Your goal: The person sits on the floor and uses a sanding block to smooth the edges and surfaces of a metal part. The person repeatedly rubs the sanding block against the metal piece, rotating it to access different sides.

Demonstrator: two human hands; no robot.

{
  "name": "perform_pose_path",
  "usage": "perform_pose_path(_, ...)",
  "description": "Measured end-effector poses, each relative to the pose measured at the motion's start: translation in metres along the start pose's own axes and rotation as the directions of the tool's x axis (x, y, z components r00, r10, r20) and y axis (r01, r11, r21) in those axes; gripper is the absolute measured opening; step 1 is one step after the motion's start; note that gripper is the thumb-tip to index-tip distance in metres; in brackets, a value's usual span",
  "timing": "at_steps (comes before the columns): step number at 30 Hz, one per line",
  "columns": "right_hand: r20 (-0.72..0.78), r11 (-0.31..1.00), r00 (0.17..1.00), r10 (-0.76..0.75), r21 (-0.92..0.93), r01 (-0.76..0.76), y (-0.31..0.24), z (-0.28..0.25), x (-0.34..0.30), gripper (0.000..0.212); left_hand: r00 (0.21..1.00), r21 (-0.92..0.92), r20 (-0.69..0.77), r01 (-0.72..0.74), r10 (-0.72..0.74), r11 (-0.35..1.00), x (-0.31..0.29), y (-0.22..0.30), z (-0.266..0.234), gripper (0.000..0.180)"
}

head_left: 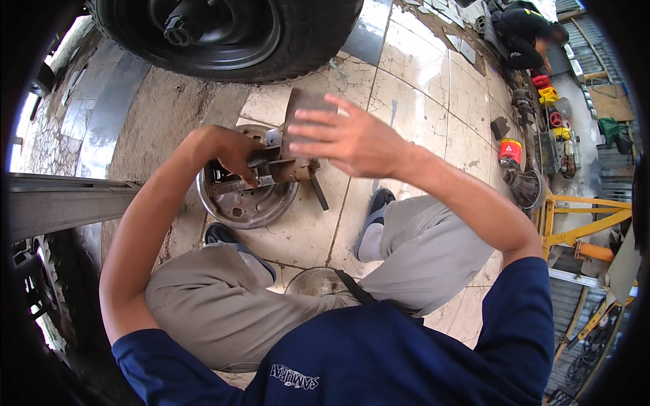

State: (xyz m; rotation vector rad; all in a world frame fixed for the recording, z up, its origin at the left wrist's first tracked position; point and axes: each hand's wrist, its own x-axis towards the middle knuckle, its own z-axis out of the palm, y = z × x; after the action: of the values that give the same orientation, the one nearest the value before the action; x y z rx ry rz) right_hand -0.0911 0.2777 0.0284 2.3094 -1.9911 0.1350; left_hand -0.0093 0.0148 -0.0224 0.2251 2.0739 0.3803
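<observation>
Between my feet, a worn steel wheel disc lies on the tiles with a rusty metal assembly over it. A brown curved plate, which looks like a brake shoe, stands up from that assembly. My left hand curls over the metal at its left side, thumb pointing down along a flat bar; some fingertips are hidden. In front of the brown plate, my right hand has its fingers spread and holds nothing. Whether it touches the plate I cannot tell. A dark flat strip sticks out below the assembly.
A large tyre on a wheel stands just ahead. Under me is a round seat. To the right are a red-and-yellow can, a long axle part and a yellow metal frame. Another person crouches at far right.
</observation>
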Motion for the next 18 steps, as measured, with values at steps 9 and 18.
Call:
perform_pose_path(9,-0.038,0.996,0.999,0.029,-0.085,-0.032,0.01,0.003,0.001,0.056,0.995,0.014,-0.08,-0.051,0.052,0.999,-0.004,-0.003,0.0,0.098)
perform_pose_path(18,-0.069,0.999,0.997,-0.041,-0.004,0.041,0.001,0.019,0.001,0.039,0.978,-0.305,-0.023,-0.204,0.207,0.93,0.001,-0.013,-0.014,0.091)
